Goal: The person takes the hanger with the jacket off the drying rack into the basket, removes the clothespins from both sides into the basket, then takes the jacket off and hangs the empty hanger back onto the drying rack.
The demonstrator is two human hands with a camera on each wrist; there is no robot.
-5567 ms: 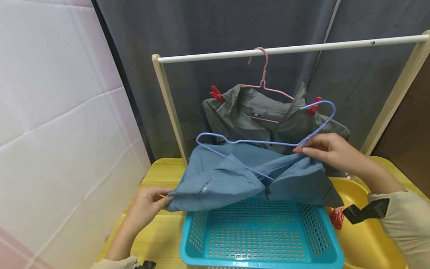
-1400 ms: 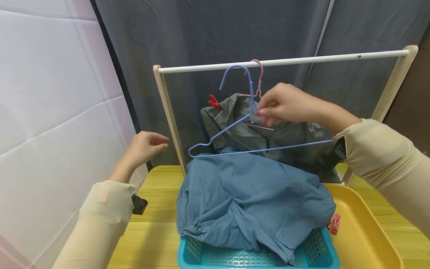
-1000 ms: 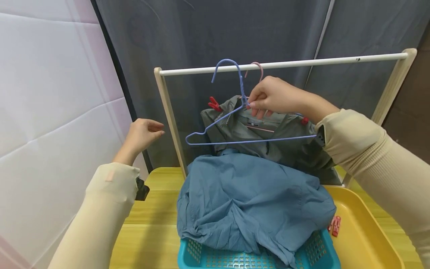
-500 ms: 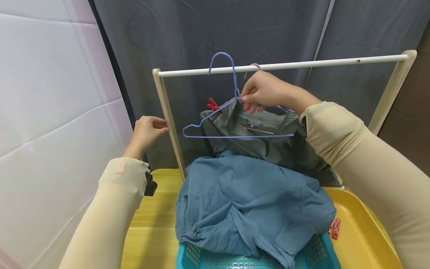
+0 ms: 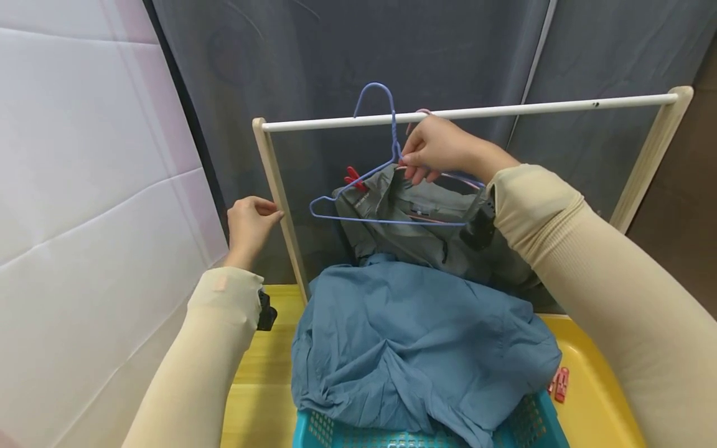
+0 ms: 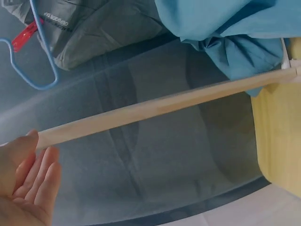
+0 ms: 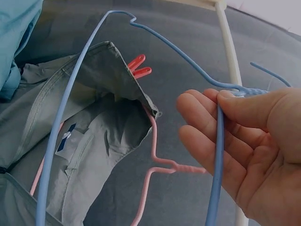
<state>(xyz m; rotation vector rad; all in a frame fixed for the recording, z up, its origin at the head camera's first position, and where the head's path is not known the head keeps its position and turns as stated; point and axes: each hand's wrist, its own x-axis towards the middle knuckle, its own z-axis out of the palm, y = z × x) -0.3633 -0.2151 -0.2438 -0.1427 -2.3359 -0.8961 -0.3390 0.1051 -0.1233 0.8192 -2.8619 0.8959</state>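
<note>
My right hand [image 5: 439, 152] pinches a blue wire hanger [image 5: 386, 221] at the base of its hook, between thumb and fingers. The hook arches above the white rod [image 5: 313, 124]; its shank crosses in front. Whether the hook bears on the rod I cannot tell. Behind hangs a grey jacket [image 7: 99, 146] on a pink hanger [image 7: 176, 167], a red clothespin [image 7: 139, 66] at its shoulder. My left hand [image 5: 250, 227] holds the rack's wooden left post [image 6: 141, 110], thumb and fingertips against it. Blue cloth [image 5: 420, 336] lies bunched over the turquoise basket [image 5: 302, 429].
A yellow tub [image 5: 602, 398] stands right of the basket, with red clothespins [image 5: 560, 384] in it. The rack's right post [image 5: 650, 162] rises behind my right forearm. A pale panel [image 5: 101, 205] borders the left side, and the table [image 5: 260, 379] is yellow.
The hanger came out from the blue cloth, which now lies over the basket. My right hand raised the hanger to the rod and shifted it left. My left hand left the cloth for the post.
</note>
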